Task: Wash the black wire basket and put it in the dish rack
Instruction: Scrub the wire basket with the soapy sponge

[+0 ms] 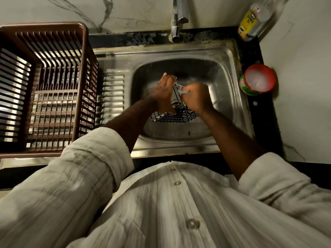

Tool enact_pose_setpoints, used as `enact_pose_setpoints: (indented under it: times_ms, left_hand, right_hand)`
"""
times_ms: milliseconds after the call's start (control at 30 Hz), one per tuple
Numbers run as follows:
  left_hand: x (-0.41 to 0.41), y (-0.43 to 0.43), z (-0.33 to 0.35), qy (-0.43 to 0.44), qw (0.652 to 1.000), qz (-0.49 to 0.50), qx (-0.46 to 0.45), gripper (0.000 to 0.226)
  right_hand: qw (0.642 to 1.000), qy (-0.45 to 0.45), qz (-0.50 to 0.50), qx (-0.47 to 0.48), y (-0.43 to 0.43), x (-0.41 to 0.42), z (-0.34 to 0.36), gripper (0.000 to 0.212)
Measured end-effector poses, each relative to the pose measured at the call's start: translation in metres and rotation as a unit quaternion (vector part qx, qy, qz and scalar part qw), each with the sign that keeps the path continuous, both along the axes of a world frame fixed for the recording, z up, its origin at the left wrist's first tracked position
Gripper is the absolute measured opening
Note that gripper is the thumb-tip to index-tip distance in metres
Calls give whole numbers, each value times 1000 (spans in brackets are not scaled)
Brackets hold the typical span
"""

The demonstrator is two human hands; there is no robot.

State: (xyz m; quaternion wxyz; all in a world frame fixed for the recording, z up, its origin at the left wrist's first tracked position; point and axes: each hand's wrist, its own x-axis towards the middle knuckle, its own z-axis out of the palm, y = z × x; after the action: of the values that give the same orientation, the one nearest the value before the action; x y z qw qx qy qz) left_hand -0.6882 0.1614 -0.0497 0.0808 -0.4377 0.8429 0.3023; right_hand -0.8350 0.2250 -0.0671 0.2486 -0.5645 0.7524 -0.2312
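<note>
Both hands are down in the sink [180,51], and the black wire basket [176,117] is held between them over the middle of the basin, clear of the steel floor so far as the view tells, which suits a wash since drips fall straight to the drain. The left hand [164,93] clamps one side, fingers reaching along the far edge and thumb down by the mesh; that looks like the steadying grip. The right hand [195,97] is curled tight on the wire at the upper rim, working the pale, sudsy part (a scrub pad tucked in there? cannot tell). The basket is tipped on edge, mesh bottom toward the person, likely to open its inside to the rubbing hand. The tap [176,22] stands just behind the basin, so a rinse needs only a short reach forward; whether water runs cannot be made out. The dishwash bottle [248,24] and the red-rimmed tub [258,80] of white soap sit on the dark tabletop [265,115] at the right, near the scrubbing hand. The brown dish rack [44,86] waits on the drainboard to the left, holding nothing visible: scrubbing stage, I'd say, with rinse and racking not yet done.
</note>
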Motion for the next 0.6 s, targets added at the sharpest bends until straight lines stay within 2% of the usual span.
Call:
enact_pose_setpoints:
  times_ms: [100,200,333,467,600]
  left_hand:
    - [-2,1,-1,0,1000,-2,-12,133]
    - [0,-2,-3,-17,1000,-3,-22,134]
    - [1,-1,-2,-38,999,9,-26,132]
    - [1,-4,-3,-46,999,14,-22,133]
    - [2,-6,-2,-51,998,24,-9,131]
  right_hand:
    - [1000,-13,-8,-11,-11,-2,-1,17]
    - [999,-26,-23,-13,6,2,-1,13]
    - [997,-53,-33,-44,36,8,-11,30]
    - [995,-46,-51,-70,45,16,-16,14]
    - [993,-60,-59,-79,48,21,-19,10]
